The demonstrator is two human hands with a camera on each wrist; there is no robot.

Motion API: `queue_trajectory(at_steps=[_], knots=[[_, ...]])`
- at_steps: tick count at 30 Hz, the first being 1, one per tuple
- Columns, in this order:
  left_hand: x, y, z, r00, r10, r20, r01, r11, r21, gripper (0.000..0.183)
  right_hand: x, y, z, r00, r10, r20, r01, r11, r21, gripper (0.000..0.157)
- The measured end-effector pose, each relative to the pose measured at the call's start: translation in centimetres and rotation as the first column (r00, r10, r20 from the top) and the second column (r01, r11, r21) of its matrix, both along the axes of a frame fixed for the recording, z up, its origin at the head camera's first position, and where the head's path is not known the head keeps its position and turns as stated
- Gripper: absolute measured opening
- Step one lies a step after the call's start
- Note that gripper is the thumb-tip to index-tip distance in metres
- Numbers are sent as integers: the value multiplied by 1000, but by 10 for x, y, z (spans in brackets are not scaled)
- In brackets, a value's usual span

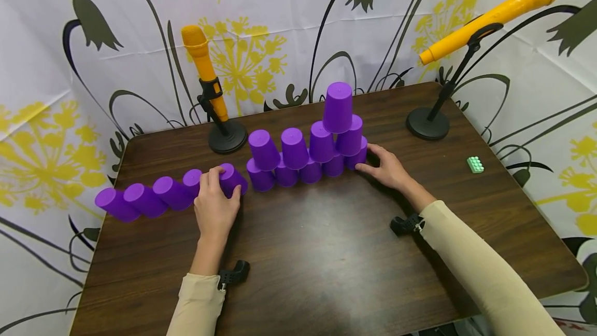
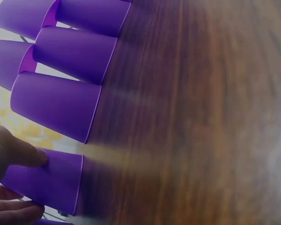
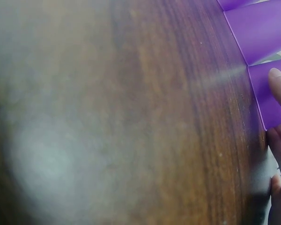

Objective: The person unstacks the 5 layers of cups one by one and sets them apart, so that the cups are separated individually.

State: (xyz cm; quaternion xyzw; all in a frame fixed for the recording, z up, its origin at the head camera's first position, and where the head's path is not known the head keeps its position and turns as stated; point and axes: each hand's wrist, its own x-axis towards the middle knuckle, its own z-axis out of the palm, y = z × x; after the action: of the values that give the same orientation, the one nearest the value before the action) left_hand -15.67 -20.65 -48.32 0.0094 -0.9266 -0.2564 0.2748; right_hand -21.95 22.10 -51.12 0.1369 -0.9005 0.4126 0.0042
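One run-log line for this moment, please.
left hand: grips purple cup beside stack | right hand: around right-end base cup | stack: base five, middle four, top one | farther left: four cups

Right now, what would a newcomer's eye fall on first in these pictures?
Probably the stack of purple cups on the table, crowned by one cup near its right end. The left hand grips a separate cup beside it; the right hand holds the stack's rightmost bottom cup. One orange microphone stands back left, another far right.
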Motion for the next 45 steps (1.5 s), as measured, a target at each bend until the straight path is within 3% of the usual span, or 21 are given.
queue_trajectory(at_steps=[14,18,25,27,29,32,35,37,40,45], knots=[[7,1,13,998,24,-63,-25,1000,-6,51,-1,1,-2,1000,0,-5,0,1000,7,65],[10,1,29,995,22,-101,-23,1000,-5,50,-2,1,-2,1000,0,-11,1,1000,4,65],[11,9,67,977,-8,-215,10,1000,10,42,-1,0,-2,1000,0,-1,0,1000,4,65],[11,16,79,961,-51,-272,57,998,16,39,-1,0,-1,1000,-2,-5,2,1000,4,65],[9,27,90,934,-128,-334,135,991,-2,35,-1,1,-1,1000,-1,-8,1,1000,3,65],[6,47,107,861,-281,-424,290,956,-44,34,-2,1,-1,1000,-1,-8,2,1000,2,65],[2,70,122,784,-419,-458,424,901,-97,33,-2,1,-1,1000,0,-7,0,1000,2,65],[-2,86,131,753,-479,-451,485,867,-111,35,-2,1,-1,1000,1,-8,-1,1000,2,65],[-10,109,137,735,-538,-412,551,829,-100,41,-2,1,-1,1000,3,-9,-3,1000,1,65],[-26,141,139,736,-600,-313,619,784,-45,57,-2,1,-2,1000,4,-6,-4,1000,-3,64]])
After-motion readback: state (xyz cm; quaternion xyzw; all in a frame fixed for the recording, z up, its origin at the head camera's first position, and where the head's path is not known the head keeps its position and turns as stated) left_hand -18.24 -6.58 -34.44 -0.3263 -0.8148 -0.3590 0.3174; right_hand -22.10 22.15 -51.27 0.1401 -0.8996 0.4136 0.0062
